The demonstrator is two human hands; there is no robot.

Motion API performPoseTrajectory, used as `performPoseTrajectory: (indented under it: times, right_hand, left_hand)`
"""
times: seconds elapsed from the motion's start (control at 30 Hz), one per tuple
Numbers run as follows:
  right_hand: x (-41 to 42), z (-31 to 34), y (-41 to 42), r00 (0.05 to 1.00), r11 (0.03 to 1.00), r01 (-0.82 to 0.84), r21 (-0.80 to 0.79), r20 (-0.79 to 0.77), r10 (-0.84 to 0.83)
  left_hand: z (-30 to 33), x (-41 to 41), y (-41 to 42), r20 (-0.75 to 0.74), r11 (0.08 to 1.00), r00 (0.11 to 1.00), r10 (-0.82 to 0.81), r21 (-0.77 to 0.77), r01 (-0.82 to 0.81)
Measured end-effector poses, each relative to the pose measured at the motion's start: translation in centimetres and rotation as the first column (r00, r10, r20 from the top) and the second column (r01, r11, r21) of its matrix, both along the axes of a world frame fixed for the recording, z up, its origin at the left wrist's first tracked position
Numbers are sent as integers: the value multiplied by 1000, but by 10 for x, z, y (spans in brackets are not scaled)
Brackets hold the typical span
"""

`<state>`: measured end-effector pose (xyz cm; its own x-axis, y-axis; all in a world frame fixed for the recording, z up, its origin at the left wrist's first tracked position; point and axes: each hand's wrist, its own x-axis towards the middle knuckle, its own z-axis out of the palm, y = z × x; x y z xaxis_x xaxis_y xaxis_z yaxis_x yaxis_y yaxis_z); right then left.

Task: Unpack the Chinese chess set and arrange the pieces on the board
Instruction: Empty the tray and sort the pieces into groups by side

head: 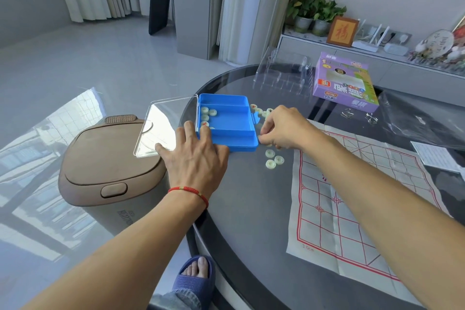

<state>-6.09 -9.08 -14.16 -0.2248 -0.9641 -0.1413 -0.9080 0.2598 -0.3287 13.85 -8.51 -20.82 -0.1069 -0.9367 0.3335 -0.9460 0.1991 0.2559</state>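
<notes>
- Left hand (195,158) lay flat, fingers spread, on the blue plastic case (227,121) at the glass table's (241,209) edge.
- Right hand (281,128) curled around small round pale pieces (273,160) beside the creased paper board (352,196).

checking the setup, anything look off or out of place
The blue case sits at the table edge, its clear lid overhanging the bin. Loose chess pieces lie off the paper board.

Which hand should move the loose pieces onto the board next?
Right. The right hand is already among the loose pieces, beside the board. The left hand lies flat on the blue case, steadying it, farther from the board.
</notes>
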Motion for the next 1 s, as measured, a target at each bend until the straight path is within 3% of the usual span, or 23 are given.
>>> performPoseTrajectory:
  times: [0.17,0.23,0.37,0.63,0.8,1.0]
  right_hand:
    - [5,-3,-2,978,998,-43,-44,-204,33]
    - [8,2,-6,969,986,-83,-142,-244,46]
    - [40,8,-31,981,940,-192,-283,-83,175]
    - [72,-19,-71,961,978,-169,-121,201,190]
    - [50,-14,-68,982,984,-131,-121,118,145]
    - [54,-15,-61,973,966,-188,-180,96,207]
  left_hand:
    - [-2,0,-2,-8,1000,1000,-1,-1,1]
    - [-2,-1,-1,-6,1000,1000,-3,-4,2]
    - [-1,-1,-1,3,1000,1000,-19,-11,19]
    - [-2,0,-1,4,1000,1000,-19,-18,19]
    - [-2,-1,-1,11,999,1000,-20,-29,20]
    - [-3,-1,-1,7,1000,1000,-15,-27,15]
